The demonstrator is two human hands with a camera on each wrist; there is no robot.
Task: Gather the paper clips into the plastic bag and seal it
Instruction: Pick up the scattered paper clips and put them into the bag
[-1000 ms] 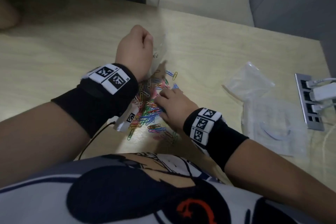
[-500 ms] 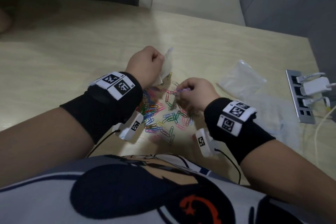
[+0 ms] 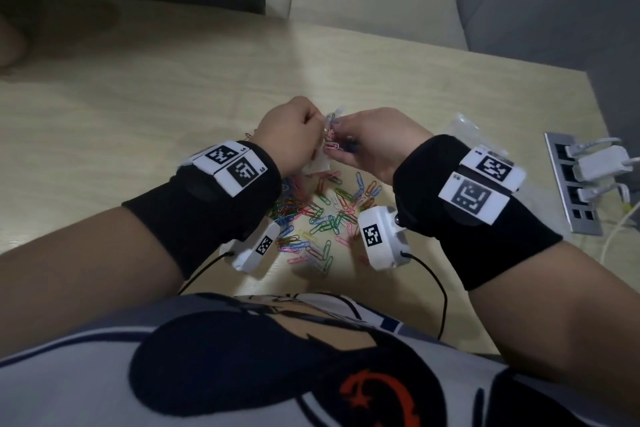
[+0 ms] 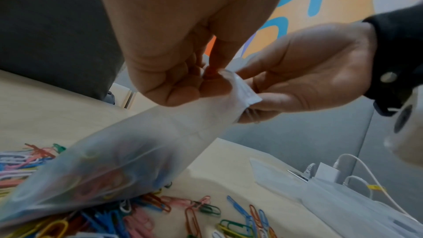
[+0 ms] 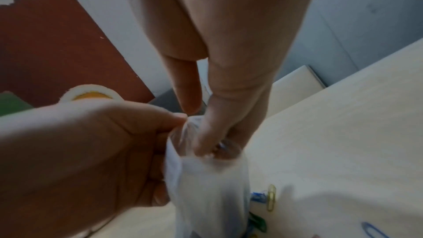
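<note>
A small clear plastic bag (image 3: pixel 317 163) hangs from my left hand (image 3: pixel 311 128), which pinches its rim above the table. In the left wrist view the bag (image 4: pixel 119 160) slopes down to the left with coloured clips inside. My right hand (image 3: pixel 343 135) meets it at the mouth, pinching a few paper clips. In the right wrist view my right hand's fingertips (image 5: pixel 203 144) sit inside the bag's mouth (image 5: pixel 206 178), and my left hand (image 5: pixel 176 120) pinches the rim beside them. A loose pile of coloured paper clips (image 3: pixel 322 218) lies on the table below both wrists.
Spare clear bags (image 3: pixel 464 125) lie to the right, partly behind my right wrist. A grey power strip (image 3: pixel 561 191) with white chargers and cables sits near the table's right edge. A pale cushioned seat (image 3: pixel 374 3) stands beyond the far edge of the wooden table (image 3: pixel 138 107).
My right hand has lifted off the pile with clips and come up to the bag's mouth. My left hand has brought the bag nearer, so both hands now meet above the pile.
</note>
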